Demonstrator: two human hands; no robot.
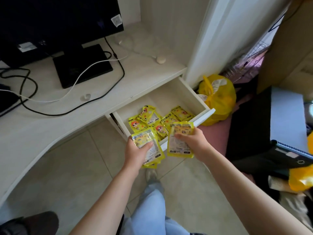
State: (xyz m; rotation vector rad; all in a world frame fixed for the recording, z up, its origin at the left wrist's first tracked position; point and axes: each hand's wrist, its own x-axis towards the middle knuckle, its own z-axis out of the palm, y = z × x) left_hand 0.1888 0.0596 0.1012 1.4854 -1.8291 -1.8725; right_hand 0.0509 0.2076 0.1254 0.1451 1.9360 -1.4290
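Above an open white wooden drawer (201, 100), the left hand (135, 151) pinches a stack of glossy yellow snack packets (150, 148); the right hand (193, 139) grips another yellow packet bundle (179, 146). The slick, loosely fanned stack could slip floorward.

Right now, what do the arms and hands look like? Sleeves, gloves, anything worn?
Both are bare. The left hand and right hand wear no gloves, and no ring, watch or band shows. The left forearm and right forearm run bare to the frame edge; no sleeve is in view. No cables or markings on them.
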